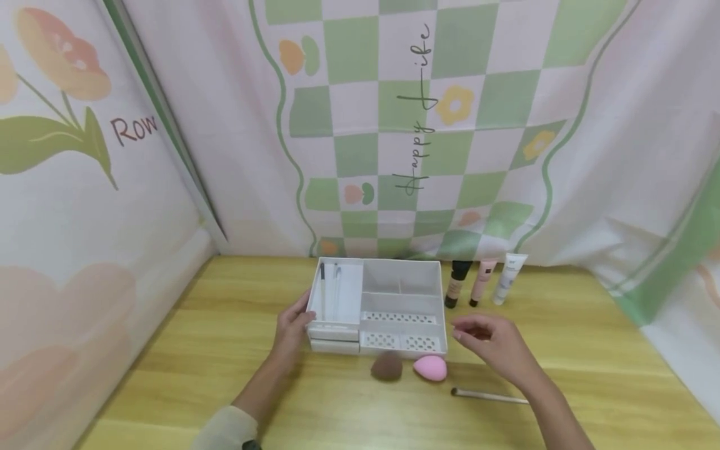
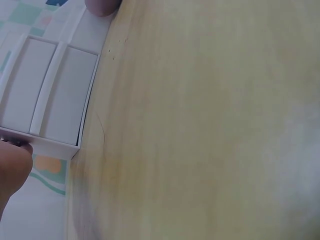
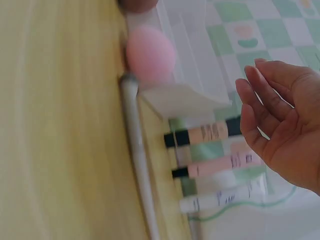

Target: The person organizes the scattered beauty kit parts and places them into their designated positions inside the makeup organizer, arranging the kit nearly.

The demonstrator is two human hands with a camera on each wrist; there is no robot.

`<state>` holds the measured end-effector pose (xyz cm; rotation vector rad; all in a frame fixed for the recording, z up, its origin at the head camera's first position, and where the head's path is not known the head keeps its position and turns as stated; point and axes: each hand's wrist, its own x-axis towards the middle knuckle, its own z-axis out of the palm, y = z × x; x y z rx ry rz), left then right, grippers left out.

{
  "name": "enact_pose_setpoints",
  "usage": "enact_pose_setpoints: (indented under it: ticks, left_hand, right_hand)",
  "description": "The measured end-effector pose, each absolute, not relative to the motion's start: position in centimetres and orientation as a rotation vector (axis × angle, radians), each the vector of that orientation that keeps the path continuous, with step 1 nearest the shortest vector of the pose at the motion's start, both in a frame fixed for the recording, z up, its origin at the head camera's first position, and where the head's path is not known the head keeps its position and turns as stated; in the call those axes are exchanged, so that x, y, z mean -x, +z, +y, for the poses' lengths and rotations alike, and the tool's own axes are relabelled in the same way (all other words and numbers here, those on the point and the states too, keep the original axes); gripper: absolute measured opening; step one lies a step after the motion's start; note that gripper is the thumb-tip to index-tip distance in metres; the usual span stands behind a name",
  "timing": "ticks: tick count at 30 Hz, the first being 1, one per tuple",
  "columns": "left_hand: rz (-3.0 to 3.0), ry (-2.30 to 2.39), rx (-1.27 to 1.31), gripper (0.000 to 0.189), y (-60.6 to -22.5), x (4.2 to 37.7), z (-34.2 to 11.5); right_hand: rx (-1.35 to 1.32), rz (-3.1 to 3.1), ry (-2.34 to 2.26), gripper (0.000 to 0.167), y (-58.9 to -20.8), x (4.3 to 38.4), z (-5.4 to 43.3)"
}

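Observation:
A white desktop organizer (image 1: 402,275) with compartments and two small drawers (image 1: 334,340) stands on the wooden table. My left hand (image 1: 292,322) holds its left side, thumb at the front corner; the left wrist view shows fingers (image 2: 15,157) at the side wall by the drawer fronts. Two thin brushes (image 1: 323,290) lie in the upper left tray. My right hand (image 1: 492,344) hovers off the front right corner, fingers loosely bent and holding nothing. In front of the organizer sit a brown makeup sponge (image 1: 387,367) and a pink makeup sponge (image 1: 431,368).
A makeup brush (image 1: 486,395) lies on the table (image 1: 337,412) below my right hand, its far end behind the forearm. Right of the organizer stand a black-capped beige tube (image 1: 457,284), a pink tube (image 1: 482,282) and a white tube (image 1: 509,279). A patterned curtain (image 1: 349,125) hangs behind.

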<state>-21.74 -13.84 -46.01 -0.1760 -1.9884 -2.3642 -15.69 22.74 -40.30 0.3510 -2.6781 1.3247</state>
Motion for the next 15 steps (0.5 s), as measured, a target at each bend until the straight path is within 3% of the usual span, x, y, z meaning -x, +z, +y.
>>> enact_pose_setpoints:
  ticks: [15]
  left_hand:
    - [-2.020,-2.325,0.222,0.060,-46.2,21.8,-13.9]
  right_hand:
    - [-0.315,-2.861,1.117,0.022,-43.5,14.0,27.1]
